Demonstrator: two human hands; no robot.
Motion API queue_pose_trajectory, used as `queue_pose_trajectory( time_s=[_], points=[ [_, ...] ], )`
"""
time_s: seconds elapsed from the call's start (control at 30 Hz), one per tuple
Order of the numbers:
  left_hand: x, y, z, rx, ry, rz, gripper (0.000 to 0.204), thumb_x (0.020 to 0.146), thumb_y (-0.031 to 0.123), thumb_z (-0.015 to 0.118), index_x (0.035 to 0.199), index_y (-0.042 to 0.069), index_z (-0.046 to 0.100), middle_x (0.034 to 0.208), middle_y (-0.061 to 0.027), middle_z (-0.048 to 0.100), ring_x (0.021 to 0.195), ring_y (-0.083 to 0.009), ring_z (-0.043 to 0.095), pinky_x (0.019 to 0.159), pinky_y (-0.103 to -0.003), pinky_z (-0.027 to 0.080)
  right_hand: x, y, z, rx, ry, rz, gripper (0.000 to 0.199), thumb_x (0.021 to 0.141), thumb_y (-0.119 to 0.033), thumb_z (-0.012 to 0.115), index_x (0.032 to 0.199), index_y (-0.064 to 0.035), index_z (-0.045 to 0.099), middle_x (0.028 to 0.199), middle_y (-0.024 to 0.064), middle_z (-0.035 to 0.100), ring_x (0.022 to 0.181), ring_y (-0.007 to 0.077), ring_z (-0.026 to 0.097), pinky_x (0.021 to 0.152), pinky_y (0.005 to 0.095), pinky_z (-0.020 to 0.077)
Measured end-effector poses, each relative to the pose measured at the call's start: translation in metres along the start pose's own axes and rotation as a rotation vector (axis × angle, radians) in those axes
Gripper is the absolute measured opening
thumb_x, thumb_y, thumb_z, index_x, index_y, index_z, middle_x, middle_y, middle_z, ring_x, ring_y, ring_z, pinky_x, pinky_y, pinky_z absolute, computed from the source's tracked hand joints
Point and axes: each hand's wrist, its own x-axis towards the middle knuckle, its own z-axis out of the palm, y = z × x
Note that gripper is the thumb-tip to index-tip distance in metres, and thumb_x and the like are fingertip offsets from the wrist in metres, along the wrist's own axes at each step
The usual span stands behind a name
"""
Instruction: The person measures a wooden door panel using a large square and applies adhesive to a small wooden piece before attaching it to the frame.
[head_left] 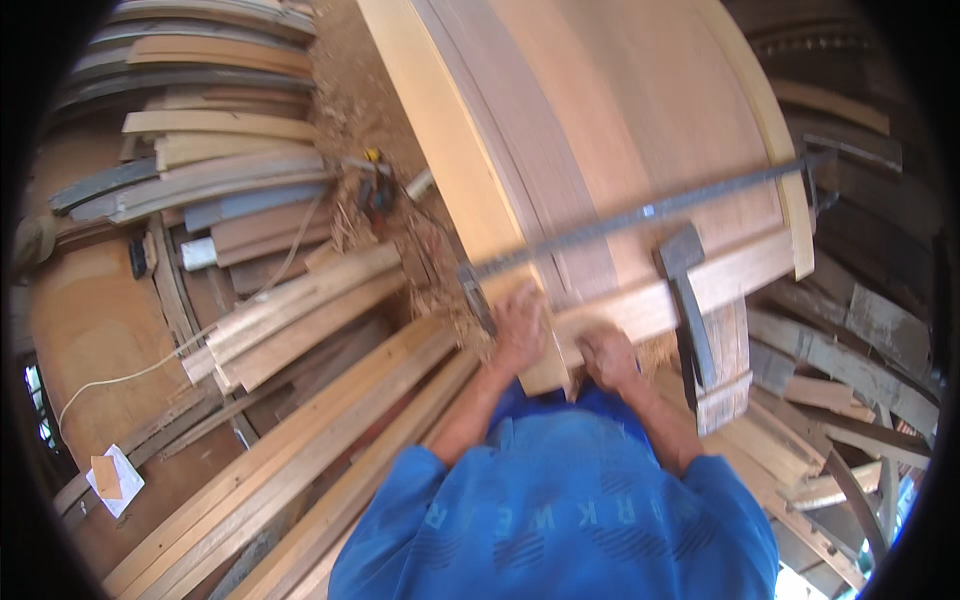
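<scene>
A wooden door panel [640, 110] stretches away in front of me, with a pale stile [455, 150] along its left side and a rail [640, 308] across its near end. My left hand [520, 325] lies on the near end of the stile, fingers stretched over the wood. Beside it, my right hand [607, 355] is closed against the near edge of the rail; its fingers curl under, hiding anything inside. A long metal bar clamp [630, 215] spans the panel just beyond my hands. Right of my right hand, a dark hammer [685, 300] rests across the rail.
Long timber boards [290, 450] lie at the lower left, with more stacked planks [220, 180] farther left. Wood offcuts [830, 350] crowd the right side. Shavings and tools [375, 190] are on the floor left of the panel. A short block [725, 370] sits under the hammer handle.
</scene>
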Motion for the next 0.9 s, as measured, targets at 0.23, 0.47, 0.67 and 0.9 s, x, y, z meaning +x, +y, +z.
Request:
queue_pose_trajectory(
  time_s=[0.23, 0.47, 0.67, 0.9],
  points=[
    [0.006, 0.013, -0.039, -0.022, -0.235, -0.021, 0.067, 0.07, 0.006, 0.061, 0.135, 0.007, 0.048, 0.145, -0.0164, 0.038, 0.122, -0.0387, 0.039, 0.103, -0.052, 0.033, 0.0, -0.011, -0.04, 0.19, -0.001, 0.296, 0.027, 0.083, -0.026, 0.057, 0.087, -0.0005, 0.064, 0.083, 0.0201, 0.067, 0.082, 0.0417, 0.064, 0.073, 0.0485, 0.0502],
    [0.004, -0.014, -0.039, -0.039, -0.27, 0.144, 0.067, 0.074, 0.01, 0.062, 0.139, 0.008, 0.044, 0.149, -0.0161, 0.035, 0.122, -0.0411, 0.039, 0.107, -0.051, 0.034, 0.029, -0.013, -0.051, 0.232, 0.381, 0.4, 0.018, 0.086, -0.018, 0.057, 0.089, -0.0002, 0.06, 0.079, 0.0228, 0.066, 0.08, 0.0421, 0.065, 0.072, 0.0465, 0.0509],
    [0.004, -0.006, -0.031, 0.053, -0.342, 0.054, 0.067, 0.077, 0.017, 0.064, 0.14, 0.01, 0.043, 0.151, -0.0154, 0.034, 0.122, -0.0407, 0.039, 0.107, -0.053, 0.032, 0.05, 0.017, -0.06, 0.138, 0.465, 0.248, 0.015, 0.087, -0.016, 0.057, 0.088, -0.0008, 0.06, 0.081, 0.0246, 0.065, 0.08, 0.0445, 0.063, 0.073, 0.0499, 0.0494],
    [0.001, 0.006, -0.04, 0.083, -0.274, -0.022, 0.066, 0.078, 0.02, 0.065, 0.14, 0.011, 0.045, 0.15, -0.0151, 0.036, 0.12, -0.0393, 0.039, 0.106, -0.051, 0.031, 0.116, -0.002, -0.072, 0.166, 0.514, 0.116, 0.017, 0.09, -0.017, 0.056, 0.091, -0.0005, 0.06, 0.081, 0.0234, 0.063, 0.077, 0.0426, 0.061, 0.069, 0.0473, 0.0474]
  ],
)
